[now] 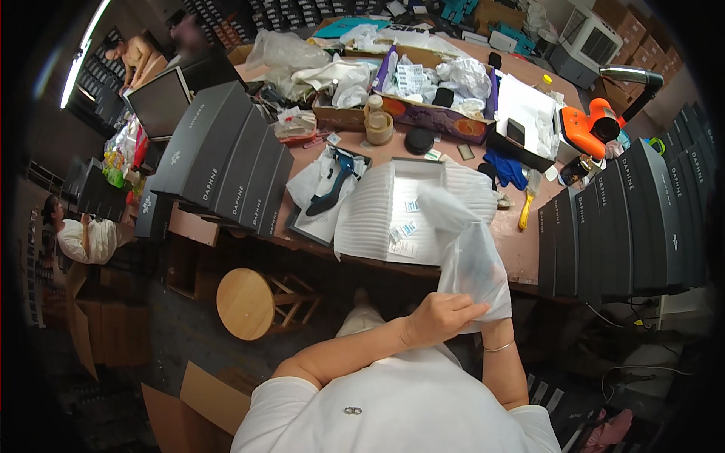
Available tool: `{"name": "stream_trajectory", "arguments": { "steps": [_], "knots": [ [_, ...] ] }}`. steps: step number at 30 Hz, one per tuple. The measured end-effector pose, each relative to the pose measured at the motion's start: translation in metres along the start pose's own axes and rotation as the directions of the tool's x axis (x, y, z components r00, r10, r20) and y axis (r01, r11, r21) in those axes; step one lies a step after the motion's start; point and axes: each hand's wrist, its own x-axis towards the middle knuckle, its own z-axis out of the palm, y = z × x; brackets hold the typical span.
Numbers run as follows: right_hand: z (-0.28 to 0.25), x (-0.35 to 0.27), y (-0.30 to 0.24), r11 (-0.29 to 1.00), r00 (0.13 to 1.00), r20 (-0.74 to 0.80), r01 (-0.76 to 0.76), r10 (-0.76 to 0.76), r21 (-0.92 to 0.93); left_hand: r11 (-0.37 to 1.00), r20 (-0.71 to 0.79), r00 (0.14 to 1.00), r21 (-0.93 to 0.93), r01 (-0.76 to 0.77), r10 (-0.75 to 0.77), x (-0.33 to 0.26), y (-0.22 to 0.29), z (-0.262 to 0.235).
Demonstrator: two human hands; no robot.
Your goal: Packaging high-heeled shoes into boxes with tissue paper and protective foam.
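I hold a translucent white plastic bag upright in front of my chest. My left hand pinches its lower edge. My right hand grips the bag from below, its fingers mostly hidden behind the bag; a thin bracelet circles that wrist. Just beyond the bag, an open shoe box lined with white foam paper sits at the table's near edge, with small white packets inside. To its left a dark blue high-heeled shoe lies on white paper.
Stacks of black shoe boxes stand at the left and right. A yellow-handled brush, blue cloth and an orange device lie on the table. A round wooden stool stands below. Another person sits far left.
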Motion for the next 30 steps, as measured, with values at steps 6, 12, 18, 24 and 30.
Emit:
{"name": "stream_trajectory", "arguments": {
  "steps": [6,12,18,24,30],
  "knots": [
    [0.014,0.002,0.004,0.995,0.998,-0.055,0.026,-0.032,-0.1,0.973,0.143,0.99,-0.229,0.035,-0.003,-0.001,-0.005,0.007],
    [0.047,0.022,0.029,0.544,0.918,0.066,0.288,-0.391,-0.788,0.185,0.285,0.563,-0.75,0.635,-0.775,-0.01,-0.058,-0.053],
    [0.09,0.021,0.068,0.867,0.976,0.03,0.207,-0.218,-0.453,0.002,0.195,0.514,-0.934,0.357,-0.835,0.007,-0.123,-0.084],
    [0.114,0.034,0.071,0.889,0.882,-0.107,0.455,-0.459,-0.055,0.583,0.123,0.749,-0.55,0.598,-0.652,-0.006,-0.099,-0.079],
    [0.068,0.087,0.034,0.839,0.928,-0.099,0.275,-0.359,-0.47,0.29,0.712,0.333,-0.187,0.938,-0.619,-0.088,-0.11,-0.151]
  ]
}}
